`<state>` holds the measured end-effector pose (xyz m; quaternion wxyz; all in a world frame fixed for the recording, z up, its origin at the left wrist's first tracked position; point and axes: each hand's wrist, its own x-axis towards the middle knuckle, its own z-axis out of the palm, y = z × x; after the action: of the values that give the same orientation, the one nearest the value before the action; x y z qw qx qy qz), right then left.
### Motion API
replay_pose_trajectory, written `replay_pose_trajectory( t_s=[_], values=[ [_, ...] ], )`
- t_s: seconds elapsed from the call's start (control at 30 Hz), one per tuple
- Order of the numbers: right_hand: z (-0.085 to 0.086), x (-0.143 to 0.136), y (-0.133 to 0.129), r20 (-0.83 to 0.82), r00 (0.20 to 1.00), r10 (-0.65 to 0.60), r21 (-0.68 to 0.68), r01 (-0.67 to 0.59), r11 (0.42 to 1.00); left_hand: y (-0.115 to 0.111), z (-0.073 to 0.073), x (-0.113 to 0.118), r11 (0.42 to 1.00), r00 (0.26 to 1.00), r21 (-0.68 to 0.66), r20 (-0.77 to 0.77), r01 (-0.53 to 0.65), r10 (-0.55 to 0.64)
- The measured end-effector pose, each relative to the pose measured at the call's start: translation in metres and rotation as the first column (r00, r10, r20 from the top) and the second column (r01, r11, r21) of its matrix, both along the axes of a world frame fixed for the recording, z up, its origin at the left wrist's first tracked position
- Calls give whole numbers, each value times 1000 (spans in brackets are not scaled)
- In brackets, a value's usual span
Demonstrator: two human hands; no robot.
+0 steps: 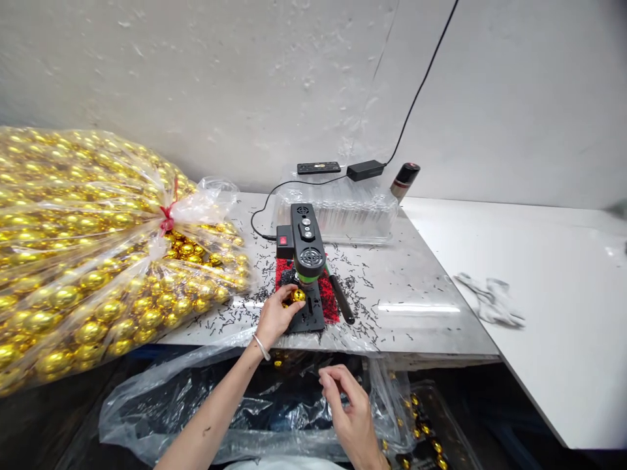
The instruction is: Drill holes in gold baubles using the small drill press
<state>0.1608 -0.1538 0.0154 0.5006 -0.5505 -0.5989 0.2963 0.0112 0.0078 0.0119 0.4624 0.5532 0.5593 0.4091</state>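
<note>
My left hand (275, 318) pinches a shiny gold ball (298, 296) between thumb and fingers. It holds the ball at the base of a small black bench machine (307, 236), just below the machine's head. A black-gripped lever (341, 300) slants down on the machine's right side. Nearer to me, my right hand (351, 406) is raised over an open clear plastic bag (147, 398), with thumb and forefinger pressed together. Whatever may be between those fingertips is too small to make out. Small black scraps (360, 287) lie scattered round the machine.
A big tied bag of gold balls (88, 261) fills the left side. Behind the machine are a clear plastic box (353, 219), a power adapter (365, 170), a phone-like black slab (318, 168) and a spray can (405, 179). White gloves (492, 301) lie on the right-hand table.
</note>
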Motion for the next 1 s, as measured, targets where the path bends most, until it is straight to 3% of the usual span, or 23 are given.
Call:
replay_pose_trajectory(
  t_s=[0.1, 0.33, 0.43, 0.53, 0.63, 0.7, 0.73, 0.83, 1.0],
  values=[
    [2, 1, 1, 4, 1000, -2, 8, 2, 1000, -3, 6, -2, 1000, 974, 4, -223, 31, -30],
    [13, 11, 14, 62, 997, -39, 77, 34, 996, -5, 11, 1, 989, 893, 93, -446, 119, -65],
    [25, 20, 30, 68, 988, -140, 205, 124, 971, -1, 11, 4, 983, 863, 112, -500, 146, -71],
    [47, 27, 55, 74, 970, -233, 421, 182, 888, 1, 13, 5, 984, 848, 76, -519, 164, -101],
    [75, 26, 84, 230, 964, -130, 599, -35, 800, 1, 16, 5, 983, 847, 62, -519, 174, -117],
    [89, 20, 99, 309, 951, 8, 586, -197, 786, 0, 16, 4, 981, 850, 70, -512, 183, -122],
    [93, 17, 105, 302, 953, 33, 599, -216, 771, -1, 16, 4, 980, 852, 76, -509, 187, -123],
    [88, 6, 112, 275, 961, -15, 620, -165, 767, -1, 14, 3, 978, 851, 89, -512, 187, -116],
    [47, 2, 112, 309, 945, -109, 673, -137, 727, -2, 10, 4, 975, 840, 126, -536, 182, -88]
  ],
)
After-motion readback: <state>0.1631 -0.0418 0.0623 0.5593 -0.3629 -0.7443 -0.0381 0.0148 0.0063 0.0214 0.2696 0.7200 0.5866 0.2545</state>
